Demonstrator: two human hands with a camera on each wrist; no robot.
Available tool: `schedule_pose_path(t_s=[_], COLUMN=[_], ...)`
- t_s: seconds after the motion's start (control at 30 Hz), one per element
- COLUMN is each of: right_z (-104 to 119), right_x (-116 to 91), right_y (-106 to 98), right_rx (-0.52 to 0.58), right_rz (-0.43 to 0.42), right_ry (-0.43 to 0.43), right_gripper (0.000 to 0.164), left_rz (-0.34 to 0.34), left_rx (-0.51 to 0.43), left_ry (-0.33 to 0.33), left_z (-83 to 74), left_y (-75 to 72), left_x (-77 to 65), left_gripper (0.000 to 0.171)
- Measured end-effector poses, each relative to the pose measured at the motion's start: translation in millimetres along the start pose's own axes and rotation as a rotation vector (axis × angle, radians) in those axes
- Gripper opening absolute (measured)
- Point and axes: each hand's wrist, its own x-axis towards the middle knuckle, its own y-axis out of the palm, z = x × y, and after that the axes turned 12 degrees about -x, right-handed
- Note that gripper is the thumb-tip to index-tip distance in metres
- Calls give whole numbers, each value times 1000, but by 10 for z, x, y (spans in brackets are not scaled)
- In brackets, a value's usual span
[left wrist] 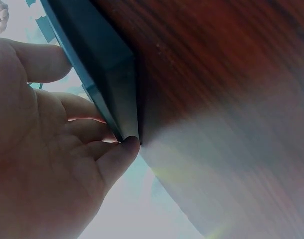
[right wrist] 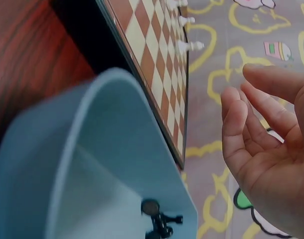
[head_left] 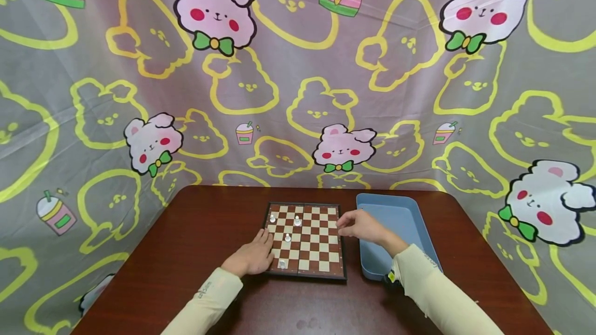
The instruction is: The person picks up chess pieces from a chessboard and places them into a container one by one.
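Observation:
A brown-and-cream chessboard (head_left: pixel 321 242) with a dark rim lies on the table. Several white chess pieces stand on its left half, among them one near the middle (head_left: pixel 297 221) and a pawn (head_left: pixel 287 238). My left hand (head_left: pixel 255 257) rests at the board's left side; in the left wrist view its fingers (left wrist: pixel 119 157) touch the dark edge. Over the board's right edge hovers my right hand (head_left: pixel 363 226), its fingers loosely bent. In the right wrist view, its thumb and fingertips stand apart with nothing between them.
To the right of the board sits a blue tray (head_left: pixel 385 199), partly under my right forearm. Black chess pieces (right wrist: pixel 159 219) lie inside it. The dark wooden table (head_left: pixel 209 221) extends around the board, and a patterned cloth (head_left: pixel 288 92) hangs behind.

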Motion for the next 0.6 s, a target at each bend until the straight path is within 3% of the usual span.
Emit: schedule_pose_path(t_s=[0.33,0.6], right_z=[223,348], right_x=[59,151], right_y=[306,549], right_rx=[-50,-50], right_rz=[54,108], right_ry=[-88,-98], right_gripper=[19,15], left_rz=[4,-1], left_rx=[-8,-8], left_ry=[-5,-5], left_z=[-2,-21], left_y=[4,-12], left_x=[-6,-16], left_gripper=[56,55])
